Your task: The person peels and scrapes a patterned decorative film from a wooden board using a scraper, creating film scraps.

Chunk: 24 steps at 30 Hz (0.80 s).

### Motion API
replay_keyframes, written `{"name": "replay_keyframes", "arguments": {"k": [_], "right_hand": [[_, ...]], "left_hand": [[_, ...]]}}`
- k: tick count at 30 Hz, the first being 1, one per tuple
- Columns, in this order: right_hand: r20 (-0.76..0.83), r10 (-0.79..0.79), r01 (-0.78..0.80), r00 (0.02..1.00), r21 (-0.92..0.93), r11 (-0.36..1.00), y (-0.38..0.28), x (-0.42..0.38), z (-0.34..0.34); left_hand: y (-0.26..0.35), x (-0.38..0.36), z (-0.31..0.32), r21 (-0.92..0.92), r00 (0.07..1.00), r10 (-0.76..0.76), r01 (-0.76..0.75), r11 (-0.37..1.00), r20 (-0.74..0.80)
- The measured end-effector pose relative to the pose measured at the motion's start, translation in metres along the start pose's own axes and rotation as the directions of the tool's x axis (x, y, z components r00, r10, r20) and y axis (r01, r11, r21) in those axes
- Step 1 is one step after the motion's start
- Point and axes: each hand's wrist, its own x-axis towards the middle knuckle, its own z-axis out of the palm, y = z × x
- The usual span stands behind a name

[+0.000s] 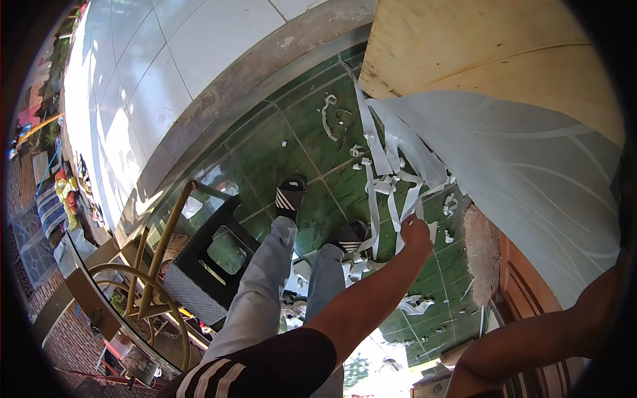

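My left hand [417, 232] is closed around a thin white strip [409, 201], with a pale piece showing beside the fingers. Several such strips trail from the lower edge of a large whitish sheet [531, 172] with faint curved lines, on my right. Above the sheet is a yellowish wooden panel [478, 43]. My right forearm [537, 345] reaches up at the right edge, close to the sheet; the hand itself is lost in the dark rim of the picture.
Curled white scraps [328, 116] litter the green tiled floor [265, 139] around my sandalled feet [290, 196]. A black plastic stool [212, 259] and a gold-framed glass table [152, 285] stand at left. A raised white-tiled ledge [212, 40] curves behind. A brown wooden door [527, 272] is at right.
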Motion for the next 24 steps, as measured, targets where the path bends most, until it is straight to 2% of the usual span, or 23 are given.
{"name": "replay_keyframes", "arguments": {"k": [2, 3, 4, 6, 7, 8, 9, 12, 13, 14, 15, 16, 18, 19, 20, 22, 24], "right_hand": [[-0.043, 0.015, -0.015, 0.999, -0.001, 1.000, -0.005, -0.001, 0.005], [-0.056, 0.017, -0.017, 0.998, -0.001, 1.000, -0.007, -0.001, 0.006], [-0.069, 0.014, -0.014, 0.998, -0.002, 1.000, -0.010, -0.001, 0.007], [0.013, -0.033, 0.032, 0.999, 0.027, 0.999, 0.001, -0.003, -0.004], [0.075, -0.055, 0.051, 0.996, 0.051, 0.997, 0.004, -0.003, -0.011], [0.092, -0.080, 0.076, 0.993, 0.045, 0.996, 0.005, -0.006, -0.012], [0.108, -0.104, 0.101, 0.989, 0.040, 0.994, 0.007, -0.008, -0.014], [0.120, -0.119, 0.127, 0.986, -0.064, 0.990, -0.005, -0.030, 0.005], [0.186, -0.078, 0.097, 0.979, -0.091, 0.991, -0.022, -0.037, 0.012], [0.241, -0.104, 0.123, 0.965, -0.065, 0.990, -0.031, -0.042, 0.028], [0.294, -0.130, 0.147, 0.947, -0.036, 0.989, -0.041, -0.047, 0.044], [0.346, -0.155, 0.167, 0.925, -0.004, 0.986, -0.050, -0.051, 0.060], [0.382, -0.117, 0.105, 0.917, 0.050, 0.993, -0.060, -0.077, 0.098], [0.371, -0.150, 0.160, 0.916, 0.001, 0.987, -0.059, -0.089, 0.125], [0.381, -0.149, 0.163, 0.913, -0.005, 0.987, -0.063, -0.099, 0.143], [0.403, -0.151, 0.169, 0.903, -0.010, 0.986, -0.073, -0.118, 0.176], [0.451, -0.132, 0.145, 0.883, 0.006, 0.989, -0.077, -0.136, 0.211]], "left_hand": [[-0.057, 0.063, 0.003, 0.089, 0.998, 0.054, -0.055, 0.995, 0.016], [-0.058, 0.064, 0.001, 0.184, 0.996, 0.047, -0.061, 0.981, 0.079], [-0.057, 0.065, 0.000, 0.277, 0.989, 0.039, -0.078, 0.958, 0.141], [-0.001, 0.004, -0.015, 0.534, 0.937, -0.087, -0.114, 0.838, 0.337], [-0.007, 0.019, -0.017, 0.709, 0.879, -0.128, -0.275, 0.649, 0.459], [-0.007, 0.027, -0.019, 0.778, 0.804, -0.166, -0.465, 0.423, 0.571], [-0.012, 0.030, -0.016, 0.814, 0.797, -0.177, -0.579, 0.050, 0.578], [0.044, -0.034, -0.034, 0.767, 0.774, -0.098, -0.633, -0.100, 0.626], [0.063, -0.039, -0.043, 0.729, 0.724, -0.112, -0.684, 0.010, 0.680], [0.078, -0.042, -0.046, 0.677, 0.667, -0.115, -0.726, 0.118, 0.736], [0.087, -0.045, -0.047, 0.648, 0.648, -0.014, -0.761, 0.029, 0.762], [0.093, -0.037, -0.052, 0.585, 0.584, 0.101, -0.811, 0.023, 0.806], [0.106, -0.012, -0.057, 0.450, 0.420, 0.326, -0.893, -0.020, 0.847], [0.119, -0.005, -0.059, 0.340, 0.376, 0.457, -0.926, 0.162, 0.806], [0.124, 0.011, -0.059, 0.252, 0.306, 0.598, -0.952, 0.175, 0.740], [0.164, 0.036, -0.057, 0.206, 0.341, 0.634, -0.938, 0.279, 0.694], [0.213, 0.060, -0.054, 0.208, 0.332, 0.696, -0.943, 0.259, 0.637]]}}
